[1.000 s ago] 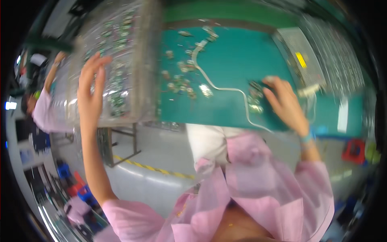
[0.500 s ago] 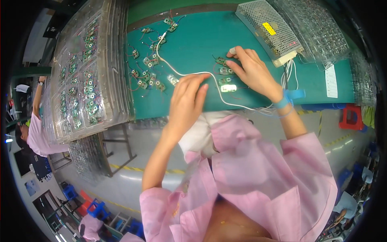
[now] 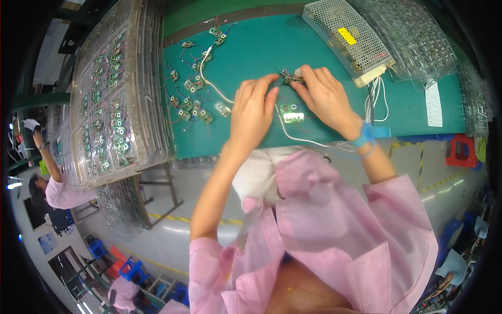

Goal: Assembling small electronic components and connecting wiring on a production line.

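Observation:
My right hand [image 3: 330, 99] pinches a small green circuit board [image 3: 288, 80] with thin wires between thumb and fingertips, just above the green mat. Close on its left is my left hand [image 3: 253, 110], its thumb and forefinger apart near the board's wires and nothing visible between them. Below the held board lie a green circuit board [image 3: 287, 108] and a board with a bright white face [image 3: 294, 118]. A white cable [image 3: 285, 128] runs between the hands and across the mat. One pale board [image 3: 222, 109] rests beside my left hand.
Several wired circuit boards [image 3: 194, 83] are scattered on the mat's left side. Stacked clear trays [image 3: 149, 104] of boards stand at far left. A perforated metal power supply [image 3: 348, 39] and more trays [image 3: 413, 42] occupy the back right, near a paper slip [image 3: 433, 104].
My right hand has lifted a board off the mat in a pinch. My left hand has moved right and farther away, toward that board.

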A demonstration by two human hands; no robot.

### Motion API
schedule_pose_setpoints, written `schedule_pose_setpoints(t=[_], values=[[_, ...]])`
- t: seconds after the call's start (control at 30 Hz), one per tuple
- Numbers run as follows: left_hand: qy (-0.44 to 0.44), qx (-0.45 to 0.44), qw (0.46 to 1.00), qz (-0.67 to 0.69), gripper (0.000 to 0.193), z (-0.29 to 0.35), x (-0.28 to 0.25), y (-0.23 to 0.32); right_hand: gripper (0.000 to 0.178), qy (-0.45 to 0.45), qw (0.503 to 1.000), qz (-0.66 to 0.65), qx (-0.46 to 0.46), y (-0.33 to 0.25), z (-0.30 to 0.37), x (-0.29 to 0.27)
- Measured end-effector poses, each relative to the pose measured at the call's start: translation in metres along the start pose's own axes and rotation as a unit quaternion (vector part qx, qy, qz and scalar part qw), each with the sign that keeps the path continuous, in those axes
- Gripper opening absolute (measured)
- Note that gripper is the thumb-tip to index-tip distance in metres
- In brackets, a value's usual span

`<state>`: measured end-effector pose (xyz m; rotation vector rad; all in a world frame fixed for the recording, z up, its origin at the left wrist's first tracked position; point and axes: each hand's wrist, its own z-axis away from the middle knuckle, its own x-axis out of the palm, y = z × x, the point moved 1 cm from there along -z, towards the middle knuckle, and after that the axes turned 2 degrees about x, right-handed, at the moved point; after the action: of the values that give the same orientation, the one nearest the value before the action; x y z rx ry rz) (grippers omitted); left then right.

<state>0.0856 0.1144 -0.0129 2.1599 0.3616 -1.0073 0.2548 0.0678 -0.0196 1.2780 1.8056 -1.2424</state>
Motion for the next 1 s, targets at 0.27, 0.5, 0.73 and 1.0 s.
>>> schedule_pose_setpoints(t=[0.27,0.5,0.73,1.0], values=[[-0.067,0.020,0.998,0.008,0.020,-0.035,0.014,-0.011,0.014,-0.048,0.988,-0.125,0.073,0.009,0.000,-0.015],[-0.125,-0.164,0.904,0.373,0.016,-0.042,0.011,-0.007,0.015,-0.089,0.895,-0.385,0.206,0.015,-0.003,-0.019],[-0.071,-0.226,0.843,0.483,0.021,-0.044,-0.004,0.001,0.014,0.102,0.844,-0.468,0.239,0.011,-0.014,-0.021],[-0.127,-0.304,0.798,0.505,0.019,-0.045,-0.007,0.007,0.012,0.057,0.948,-0.274,0.149,-0.003,-0.013,-0.019]])
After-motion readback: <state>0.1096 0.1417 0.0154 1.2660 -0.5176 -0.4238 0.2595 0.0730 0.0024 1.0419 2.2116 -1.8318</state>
